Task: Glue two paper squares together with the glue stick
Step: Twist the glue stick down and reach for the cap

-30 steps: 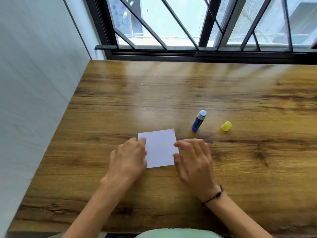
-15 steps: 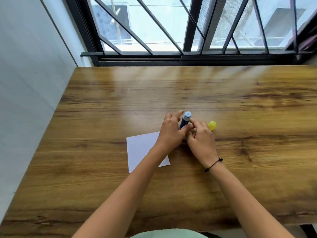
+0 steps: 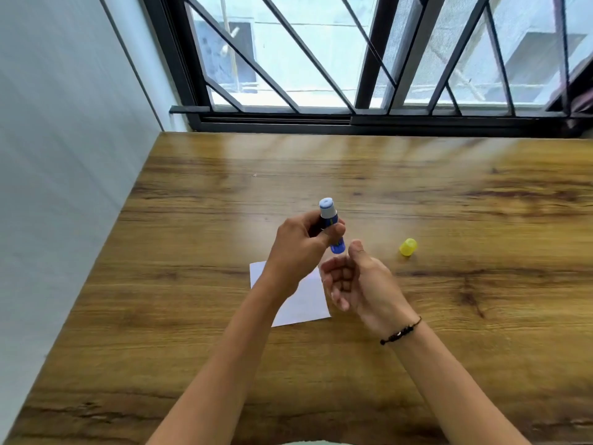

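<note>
A blue glue stick (image 3: 329, 220), uncapped with its pale tip up, is held upright above the table in my left hand (image 3: 300, 248). My right hand (image 3: 356, 281) hovers just right of and below it, palm up, fingers loosely curled and holding nothing. A white paper square (image 3: 305, 303) lies flat on the wooden table (image 3: 192, 284) beneath my hands, partly covered by my left wrist. I cannot tell whether it is one sheet or two stacked. The yellow cap (image 3: 408, 246) sits on the table to the right.
A grey wall (image 3: 64, 187) runs along the table's left edge. A barred window with a dark frame (image 3: 353, 120) closes off the far edge. A black bracelet (image 3: 401, 332) is on my right wrist.
Both hands left the paper and went to the glue stick. My left hand lifted it off the table, and my right hand came away from it.
</note>
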